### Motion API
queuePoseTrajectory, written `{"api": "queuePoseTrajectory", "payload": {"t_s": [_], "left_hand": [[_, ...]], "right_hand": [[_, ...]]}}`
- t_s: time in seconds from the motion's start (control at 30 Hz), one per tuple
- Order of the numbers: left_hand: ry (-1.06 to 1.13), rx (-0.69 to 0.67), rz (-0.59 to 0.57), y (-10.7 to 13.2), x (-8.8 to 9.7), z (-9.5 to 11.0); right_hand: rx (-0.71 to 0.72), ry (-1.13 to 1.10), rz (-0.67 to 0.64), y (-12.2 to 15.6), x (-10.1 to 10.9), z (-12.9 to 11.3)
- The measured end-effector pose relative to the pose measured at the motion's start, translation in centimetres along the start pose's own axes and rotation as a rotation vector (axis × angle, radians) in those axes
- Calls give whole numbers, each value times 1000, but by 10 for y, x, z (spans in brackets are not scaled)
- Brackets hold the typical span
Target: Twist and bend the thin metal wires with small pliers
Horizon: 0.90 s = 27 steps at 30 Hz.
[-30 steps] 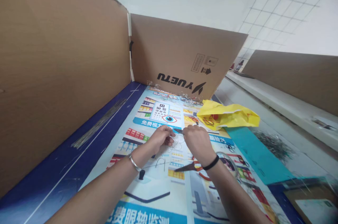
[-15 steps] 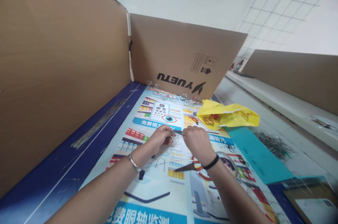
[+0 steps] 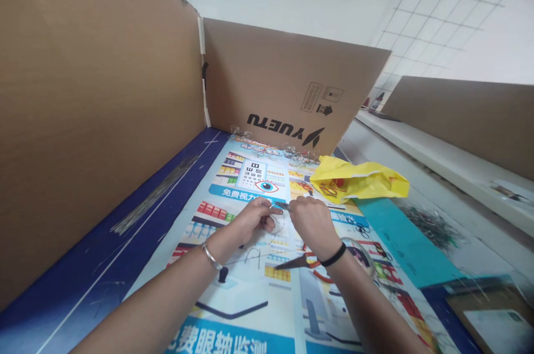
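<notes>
My left hand (image 3: pixel 253 219) is closed in a pinch on a thin wire (image 3: pixel 280 219), whose loose loops hang below the fingers. My right hand (image 3: pixel 314 224) is wrapped round a pair of pliers (image 3: pixel 283 206); only the narrow metal jaws show, pointing left at the wire by my left fingertips. Whether the jaws touch the wire I cannot tell. Under my right wrist lie scissors (image 3: pixel 297 262) with dark blades and orange handles. Another bent piece of wire (image 3: pixel 252 255) rests on the printed sheet below my hands.
A yellow plastic bag (image 3: pixel 367 180) lies beyond my right hand. Straight wires (image 3: pixel 156 193) are bundled at left, and tangled wire (image 3: pixel 429 226) sits at right. Cardboard panels (image 3: pixel 287 76) wall off the left and back. A roll of tape (image 3: pixel 361 258) is partly behind my right forearm.
The pliers' jaws have tilted and show more plainly between my hands. My left hand keeps its pinch on the wire, nearly in the same spot.
</notes>
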<state>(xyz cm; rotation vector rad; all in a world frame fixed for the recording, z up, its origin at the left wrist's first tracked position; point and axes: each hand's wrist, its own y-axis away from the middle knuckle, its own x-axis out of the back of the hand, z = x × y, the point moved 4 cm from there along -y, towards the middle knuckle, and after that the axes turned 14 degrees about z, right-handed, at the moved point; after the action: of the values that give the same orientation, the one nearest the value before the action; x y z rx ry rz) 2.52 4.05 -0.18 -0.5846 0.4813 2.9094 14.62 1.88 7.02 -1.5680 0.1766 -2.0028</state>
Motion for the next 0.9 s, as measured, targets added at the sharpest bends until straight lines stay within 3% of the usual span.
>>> {"api": "queuePoseTrajectory", "payload": {"t_s": [0.47,0.6,0.9], "left_hand": [[102,-50,40,-2,1,1],[59,-108,44,-6,4,-1],[-75,-236,174,-7,7,5]], "right_hand": [[1,8,-17,-1,-2,-1],[2,15,-33,-2,0,-2],[21,14,-9,-1,4,-3]]}}
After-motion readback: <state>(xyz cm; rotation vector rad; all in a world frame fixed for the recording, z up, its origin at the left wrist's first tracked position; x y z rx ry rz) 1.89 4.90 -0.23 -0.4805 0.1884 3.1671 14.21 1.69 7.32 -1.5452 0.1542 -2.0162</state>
